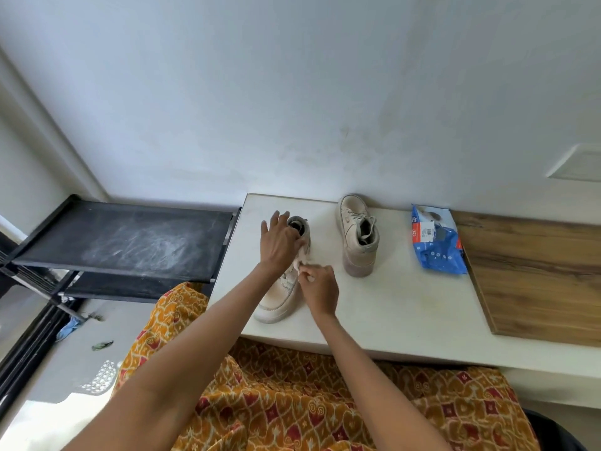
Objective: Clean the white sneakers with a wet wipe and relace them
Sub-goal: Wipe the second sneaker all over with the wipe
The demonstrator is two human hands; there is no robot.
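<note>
I am steadying the near sneaker (282, 294) with my left hand (280, 244), its fingers lying spread and fairly straight over the collar and heel, holding nothing. My right hand (320, 289) is pinching a crumpled wet wipe (298, 263) in a closed grip and pressing it against the sneaker's side, around the middle. This sneaker is lying near the left end of the white table (406, 307), toe toward me. The second sneaker (357, 236) is standing well apart to the right, laces in, apparently untouched. The blue wet wipe pack (435, 244) is lying beyond it. I judge the cleaning is only partly done on the first shoe; the other shoe and all relacing are left.
</note>
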